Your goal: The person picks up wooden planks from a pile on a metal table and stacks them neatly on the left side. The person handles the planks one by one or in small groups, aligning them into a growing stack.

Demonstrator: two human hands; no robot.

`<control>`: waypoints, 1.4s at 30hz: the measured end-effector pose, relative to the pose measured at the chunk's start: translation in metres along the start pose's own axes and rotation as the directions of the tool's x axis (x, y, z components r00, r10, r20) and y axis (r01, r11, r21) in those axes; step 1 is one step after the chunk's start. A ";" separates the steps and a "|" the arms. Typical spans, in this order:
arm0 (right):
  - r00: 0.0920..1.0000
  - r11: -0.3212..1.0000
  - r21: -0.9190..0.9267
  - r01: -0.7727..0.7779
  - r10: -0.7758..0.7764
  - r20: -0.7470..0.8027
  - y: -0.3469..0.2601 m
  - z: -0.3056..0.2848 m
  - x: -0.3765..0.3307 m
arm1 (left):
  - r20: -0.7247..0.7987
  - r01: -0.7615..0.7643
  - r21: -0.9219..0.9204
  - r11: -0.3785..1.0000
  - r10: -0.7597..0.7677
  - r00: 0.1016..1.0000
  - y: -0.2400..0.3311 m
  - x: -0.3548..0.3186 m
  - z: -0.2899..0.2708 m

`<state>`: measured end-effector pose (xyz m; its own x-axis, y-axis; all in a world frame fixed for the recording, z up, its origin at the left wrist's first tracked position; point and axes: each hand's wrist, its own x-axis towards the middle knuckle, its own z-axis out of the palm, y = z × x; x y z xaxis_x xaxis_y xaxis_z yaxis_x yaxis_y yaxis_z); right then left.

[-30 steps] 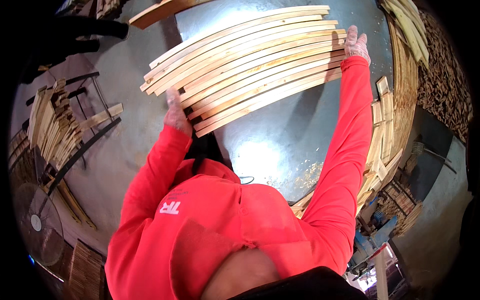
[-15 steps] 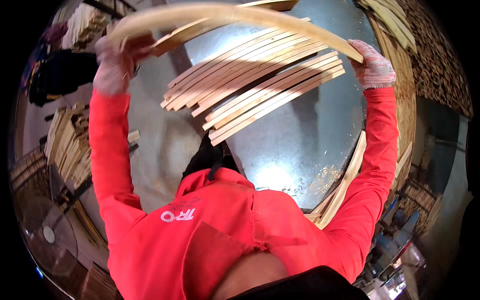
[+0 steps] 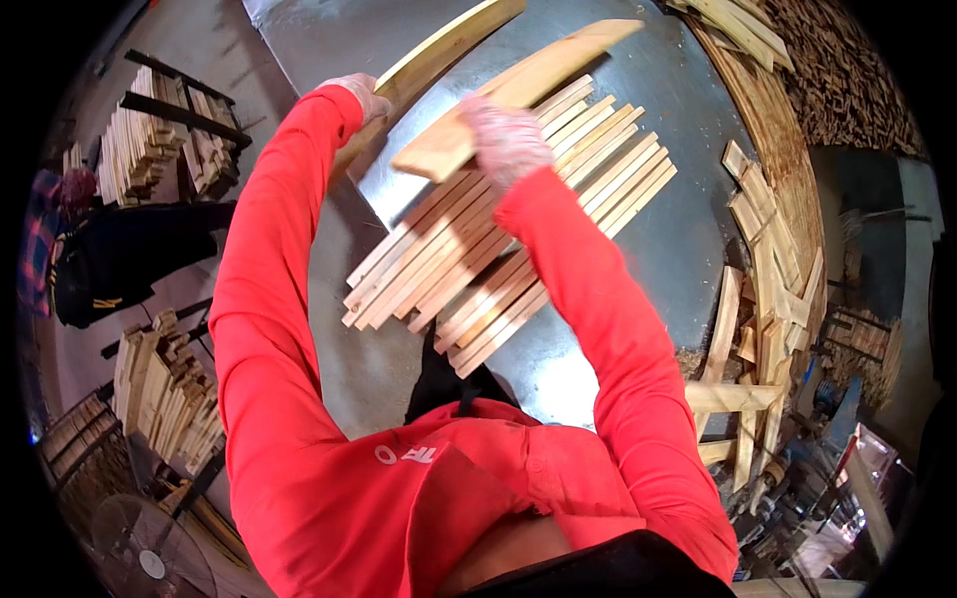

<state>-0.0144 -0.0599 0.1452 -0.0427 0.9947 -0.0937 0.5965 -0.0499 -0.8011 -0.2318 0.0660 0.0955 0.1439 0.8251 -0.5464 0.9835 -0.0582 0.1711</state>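
Note:
My left hand (image 3: 361, 97), in a pale knitted glove, is closed at the near side of a long wooden board (image 3: 439, 55) at the far left of the metal table. My right hand (image 3: 506, 140), gloved the same way, is closed on the near part of a second wooden board (image 3: 543, 75), which lies tilted beside the first. Its fingers are partly hidden and a little blurred. Below and to the right of both boards, several narrow wooden strips (image 3: 439, 259) lie side by side on the table, partly covered by my right forearm.
The grey metal table (image 3: 688, 214) has offcuts (image 3: 763, 249) along its right edge. Stacked wood (image 3: 164, 389) stands on racks at the left, near a fan (image 3: 150, 563). A person (image 3: 120, 259) in dark clothes is at the left.
The board that spanned both raised hands is down beside the other board. My right hand has swung left and inward; my left hand has moved right to the far-left board.

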 end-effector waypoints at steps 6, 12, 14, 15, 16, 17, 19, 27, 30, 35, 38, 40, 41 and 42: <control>0.958 0.908 0.412 -0.069 -0.054 0.281 0.005 0.124 0.041 | 0.103 -0.108 -0.335 0.936 0.151 0.983 0.011 0.017 0.000; 0.976 0.994 0.107 -0.005 -0.018 0.216 0.031 -0.027 -0.058 | -0.242 -0.054 -0.138 0.989 0.020 0.970 0.032 -0.008 0.036; 0.979 0.967 -0.202 -0.155 0.123 -0.161 0.110 -0.085 -0.115 | -0.141 -0.197 -0.468 0.861 0.147 0.979 0.041 -0.027 0.031; 0.918 0.913 -0.289 -0.287 0.177 -0.355 0.145 -0.115 -0.138 | -0.209 -0.247 -0.234 0.940 0.200 0.957 -0.048 0.036 0.059; 0.792 0.708 -0.419 -0.568 0.333 -0.511 0.183 -0.153 -0.175 | -0.194 -0.159 0.005 0.987 0.157 0.968 -0.028 0.033 0.055; 0.637 0.443 -0.468 -0.765 0.414 -0.650 0.213 -0.186 -0.214 | -0.138 -0.013 0.165 0.986 0.036 0.990 -0.017 0.029 0.048; 0.257 0.122 -0.228 -0.966 0.368 -0.894 0.271 -0.228 -0.300 | -0.226 0.001 0.306 0.952 0.072 0.971 -0.006 0.026 0.046; -0.184 0.254 0.390 -0.885 0.577 -0.796 0.328 -0.186 -0.414 | -0.155 -0.594 -0.688 0.417 0.715 0.681 0.317 -0.130 0.136; 0.420 0.681 0.656 -0.326 0.726 -0.544 0.234 -0.156 -0.411 | 0.560 -0.016 -0.763 0.646 0.674 0.483 0.393 -0.159 0.238; 0.607 0.635 0.156 -0.757 0.771 -0.193 0.227 -0.256 -0.460 | 0.540 -0.266 -0.673 0.690 0.704 0.461 0.411 -0.210 0.308; 0.601 0.480 -0.432 -0.763 0.284 -0.747 0.333 -0.353 -0.492 | 0.461 -0.129 -0.733 0.668 0.626 0.629 0.393 -0.235 0.292; 0.619 0.123 -0.620 -0.775 0.345 -0.705 0.363 -0.431 -0.481 | 0.405 -0.149 -0.718 0.680 0.583 0.704 0.373 -0.235 0.283; 0.645 0.109 -0.656 -0.747 0.353 -0.677 0.387 -0.463 -0.479 | 0.318 -0.177 -0.735 0.654 0.564 0.762 0.364 -0.236 0.283; 0.673 0.088 -0.702 -0.707 0.391 -0.628 0.409 -0.483 -0.474 | 0.228 -0.201 -0.749 0.631 0.531 0.816 0.351 -0.235 0.288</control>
<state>0.6374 -0.5084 0.1477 0.7077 0.7065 -0.0048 0.6456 -0.6439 0.4105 0.1113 -0.3102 0.0475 0.6646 0.5142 -0.5421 0.5099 0.2181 0.8321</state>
